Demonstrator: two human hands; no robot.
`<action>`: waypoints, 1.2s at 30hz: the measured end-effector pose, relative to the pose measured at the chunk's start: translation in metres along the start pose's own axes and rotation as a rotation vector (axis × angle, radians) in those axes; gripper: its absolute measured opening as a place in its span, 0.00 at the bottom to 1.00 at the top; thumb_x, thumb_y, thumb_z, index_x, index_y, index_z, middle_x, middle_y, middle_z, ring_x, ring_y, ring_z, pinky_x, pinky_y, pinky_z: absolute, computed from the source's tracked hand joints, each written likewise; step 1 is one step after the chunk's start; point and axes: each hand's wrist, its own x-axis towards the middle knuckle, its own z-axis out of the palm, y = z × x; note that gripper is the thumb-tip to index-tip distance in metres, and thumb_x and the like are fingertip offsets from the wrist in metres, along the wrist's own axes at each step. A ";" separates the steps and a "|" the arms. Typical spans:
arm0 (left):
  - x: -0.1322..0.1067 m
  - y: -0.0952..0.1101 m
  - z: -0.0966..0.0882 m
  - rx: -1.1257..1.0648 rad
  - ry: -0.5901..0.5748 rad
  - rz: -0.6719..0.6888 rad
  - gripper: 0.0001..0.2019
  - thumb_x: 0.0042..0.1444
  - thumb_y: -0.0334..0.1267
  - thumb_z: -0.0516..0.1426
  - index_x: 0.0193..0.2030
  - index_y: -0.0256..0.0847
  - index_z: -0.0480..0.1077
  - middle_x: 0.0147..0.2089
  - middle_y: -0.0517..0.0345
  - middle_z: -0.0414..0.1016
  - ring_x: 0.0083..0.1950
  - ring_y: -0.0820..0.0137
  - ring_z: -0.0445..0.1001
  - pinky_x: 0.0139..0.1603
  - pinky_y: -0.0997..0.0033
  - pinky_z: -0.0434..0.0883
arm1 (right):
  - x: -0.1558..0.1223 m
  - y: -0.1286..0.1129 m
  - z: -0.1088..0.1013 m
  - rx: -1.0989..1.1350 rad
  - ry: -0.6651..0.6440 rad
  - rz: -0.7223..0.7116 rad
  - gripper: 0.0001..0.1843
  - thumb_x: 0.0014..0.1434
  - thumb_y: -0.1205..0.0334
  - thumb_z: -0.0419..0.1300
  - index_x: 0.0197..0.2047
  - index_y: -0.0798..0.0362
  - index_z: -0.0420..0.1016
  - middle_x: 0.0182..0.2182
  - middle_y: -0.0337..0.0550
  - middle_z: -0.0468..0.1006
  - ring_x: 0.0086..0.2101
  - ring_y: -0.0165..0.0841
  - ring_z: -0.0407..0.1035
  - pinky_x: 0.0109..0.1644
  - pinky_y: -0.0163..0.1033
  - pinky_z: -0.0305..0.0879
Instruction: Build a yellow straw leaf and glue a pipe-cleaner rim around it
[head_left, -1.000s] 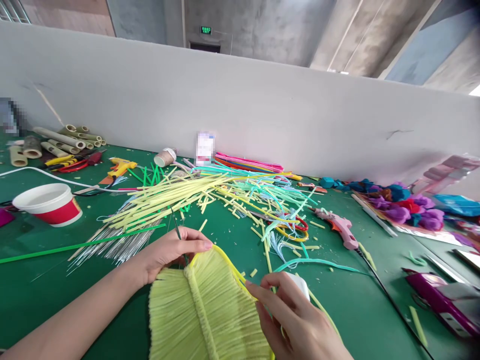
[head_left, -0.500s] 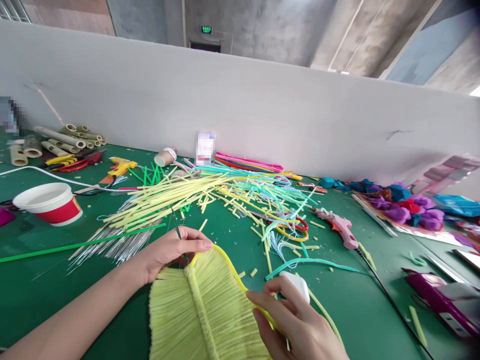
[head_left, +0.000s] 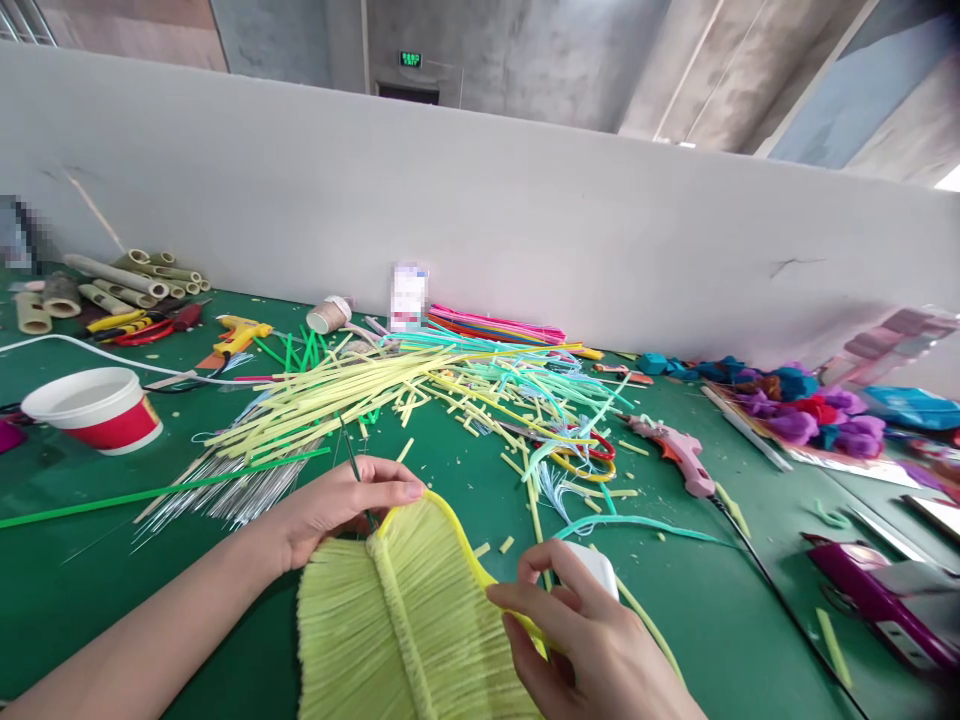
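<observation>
A large pale-yellow leaf made of pipe cleaners (head_left: 409,620) lies on the green table (head_left: 465,480) close to me. My left hand (head_left: 337,505) is closed on the leaf's top end, pinching it together with a thin dark wire stem (head_left: 349,450). My right hand (head_left: 592,640) pinches the bright yellow pipe cleaner (head_left: 480,560) that runs along the leaf's right edge. A small white object (head_left: 596,565) sits in that hand behind the fingers; I cannot make out what it is.
A heap of yellow, green and blue pipe cleaners (head_left: 420,390) covers the table's middle. A pink glue gun (head_left: 679,455) lies to the right, a red-and-white bowl (head_left: 94,408) to the left, thin wires (head_left: 225,490) near my left forearm. A grey partition wall (head_left: 480,220) stands behind.
My right hand has slid a little left and down along the leaf's right edge, closing on the yellow border strand. The left hand has stayed where it was.
</observation>
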 end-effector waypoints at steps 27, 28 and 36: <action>-0.005 -0.010 0.003 1.247 0.015 0.876 0.16 0.67 0.40 0.50 0.58 0.53 0.73 0.65 0.57 0.69 0.70 0.57 0.57 0.72 0.50 0.49 | 0.023 0.004 0.006 0.024 -0.175 0.160 0.14 0.56 0.73 0.56 0.37 0.45 0.78 0.43 0.39 0.70 0.20 0.21 0.62 0.27 0.32 0.61; -0.002 -0.010 0.007 1.268 -0.063 0.917 0.16 0.67 0.39 0.51 0.58 0.50 0.73 0.62 0.54 0.71 0.67 0.58 0.61 0.71 0.49 0.49 | 0.023 0.005 0.006 0.028 -0.185 0.168 0.13 0.56 0.73 0.57 0.38 0.46 0.78 0.43 0.40 0.70 0.20 0.21 0.62 0.27 0.32 0.61; 0.005 -0.023 0.024 1.255 -0.188 1.020 0.13 0.66 0.35 0.52 0.53 0.39 0.72 0.48 0.49 0.74 0.49 0.63 0.70 0.55 0.59 0.67 | 0.022 0.008 -0.003 0.036 -0.225 0.194 0.15 0.57 0.73 0.57 0.41 0.45 0.78 0.44 0.41 0.70 0.22 0.22 0.63 0.31 0.33 0.65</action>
